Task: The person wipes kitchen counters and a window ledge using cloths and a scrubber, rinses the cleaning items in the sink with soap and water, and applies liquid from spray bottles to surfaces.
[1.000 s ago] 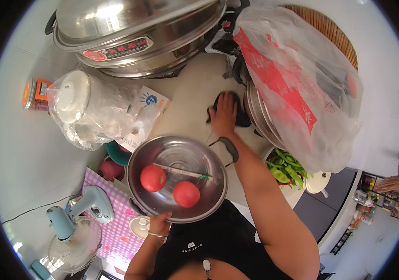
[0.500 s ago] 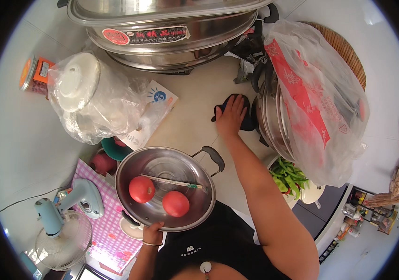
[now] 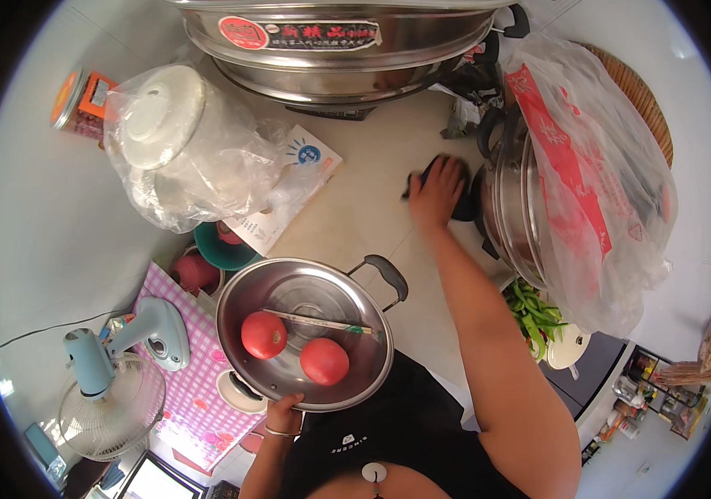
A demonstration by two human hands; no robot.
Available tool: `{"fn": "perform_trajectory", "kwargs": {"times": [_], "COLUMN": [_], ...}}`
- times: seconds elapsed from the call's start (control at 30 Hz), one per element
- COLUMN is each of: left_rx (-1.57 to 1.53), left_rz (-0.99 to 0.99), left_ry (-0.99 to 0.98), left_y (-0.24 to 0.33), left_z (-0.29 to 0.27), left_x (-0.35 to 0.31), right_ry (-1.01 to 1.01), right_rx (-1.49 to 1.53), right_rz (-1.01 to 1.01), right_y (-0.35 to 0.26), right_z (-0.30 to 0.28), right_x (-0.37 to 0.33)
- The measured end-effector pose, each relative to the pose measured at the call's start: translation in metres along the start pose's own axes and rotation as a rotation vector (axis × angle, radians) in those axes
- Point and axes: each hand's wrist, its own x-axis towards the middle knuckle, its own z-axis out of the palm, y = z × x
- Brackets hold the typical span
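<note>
My left hand (image 3: 285,411) grips the near rim of a round steel pan (image 3: 235,293), tilted in front of my body. Two red tomatoes (image 3: 264,334) lie inside, along with a slim pale stick (image 3: 314,320) with a green patch, perhaps wrapped chopsticks. The pan's black side handle (image 3: 387,279) points away to the right. Out at the end of my stretched arm, my right hand (image 3: 438,195) presses a bunched black cloth (image 3: 463,208) onto the pale countertop (image 3: 372,224). Its slightly blurred fingers spread over the cloth, beside a steel pot (image 3: 507,191).
A large steel steamer (image 3: 322,62) fills the back. Plastic covers a white container (image 3: 164,125) at left, near a flat white box (image 3: 289,200) and a green bowl (image 3: 220,249). Green peppers (image 3: 534,312) sit at right. A fan (image 3: 110,399) stands lower left.
The whole view has shifted, so the counter items appear farther right and higher. My left hand still holds the pan; my right hand stays on the cloth by the pot.
</note>
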Motion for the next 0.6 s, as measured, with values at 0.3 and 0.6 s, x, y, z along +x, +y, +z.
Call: {"fn": "perform_trajectory", "kwargs": {"times": [0.3,0.6], "left_rx": [-0.152,-0.100], "left_rz": [-0.032,-0.086], "left_ry": [0.124,0.062], "left_y": [0.016,-0.023], "left_z": [0.010,-0.019], "left_x": [-0.022,-0.037], "right_ry": [-0.059,0.019], "right_rx": [0.114,0.086], "right_rz": [-0.404,-0.228], "right_y": [-0.060,-0.095], "right_z": [-0.003,0.023], "right_x": [0.010,0.037]}}
